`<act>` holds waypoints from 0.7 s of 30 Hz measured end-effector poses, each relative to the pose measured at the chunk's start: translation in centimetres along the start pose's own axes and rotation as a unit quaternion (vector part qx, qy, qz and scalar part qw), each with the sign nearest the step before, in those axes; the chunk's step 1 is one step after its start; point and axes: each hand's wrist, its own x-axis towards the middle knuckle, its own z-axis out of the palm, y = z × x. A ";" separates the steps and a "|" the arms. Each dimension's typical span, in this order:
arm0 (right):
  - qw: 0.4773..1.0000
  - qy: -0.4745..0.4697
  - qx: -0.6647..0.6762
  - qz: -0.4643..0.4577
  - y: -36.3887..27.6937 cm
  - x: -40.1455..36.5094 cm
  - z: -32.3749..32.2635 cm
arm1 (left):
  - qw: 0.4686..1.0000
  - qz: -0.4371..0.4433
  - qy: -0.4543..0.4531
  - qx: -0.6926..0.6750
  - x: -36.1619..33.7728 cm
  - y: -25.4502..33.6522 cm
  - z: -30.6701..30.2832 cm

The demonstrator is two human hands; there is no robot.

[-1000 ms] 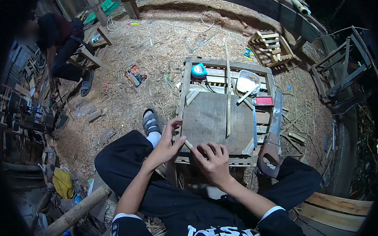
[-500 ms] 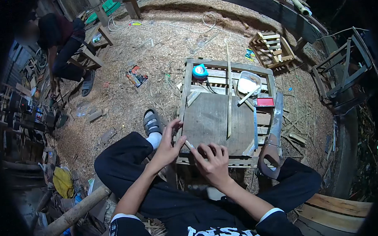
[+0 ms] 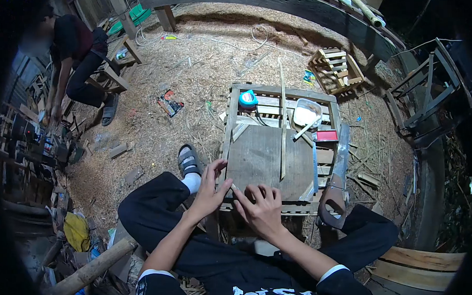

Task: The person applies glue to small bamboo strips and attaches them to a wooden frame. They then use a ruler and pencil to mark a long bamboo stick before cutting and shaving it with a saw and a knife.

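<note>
My left hand [image 3: 210, 192] is at the near left corner of a dark square board [image 3: 254, 157], its fingers spread along the edge and its thumb tip at a short wood strip [image 3: 235, 188]. My right hand [image 3: 260, 206], fingers curled, holds the strip's other end; its thumb is mostly hidden. The board lies on a slatted wooden frame [image 3: 283, 89]. A long thin stick [image 3: 283, 120] crosses the board. Small wood pieces [image 3: 239, 132] sit at its corners.
Around the board are a blue tape measure [image 3: 248, 99], a white tub [image 3: 307, 113], a red tray [image 3: 327, 136] and a handsaw [image 3: 335, 188]. A slatted crate [image 3: 337, 71] stands beyond. At far left a person [image 3: 79, 54] bends over tools. Shavings [image 3: 212, 60] cover the floor.
The view has tilted slightly, so the frame and board appear lower. My hands stay at the corner, with less of the strip showing between them. The other person's arms have shifted.
</note>
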 end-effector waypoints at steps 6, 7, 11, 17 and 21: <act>1.000 -0.014 -0.024 -0.003 -0.3 0.0 0.3 | 1.000 0.009 0.005 0.010 -0.1 -0.5 0.2; 1.000 -0.015 -0.026 -0.003 -0.3 -0.1 0.3 | 1.000 -0.001 -0.007 0.000 -0.1 -0.6 0.2; 1.000 -0.026 -0.004 -0.003 -0.4 0.3 -1.0 | 0.998 -0.027 -0.016 -0.061 0.2 0.5 -0.1; 0.999 0.009 0.034 0.021 2.8 0.8 -3.7 | 0.978 0.101 0.025 0.181 2.2 4.9 -0.7; 0.995 -0.001 0.015 0.097 6.8 2.3 -5.2 | 0.978 0.123 -0.012 0.167 4.2 6.3 1.4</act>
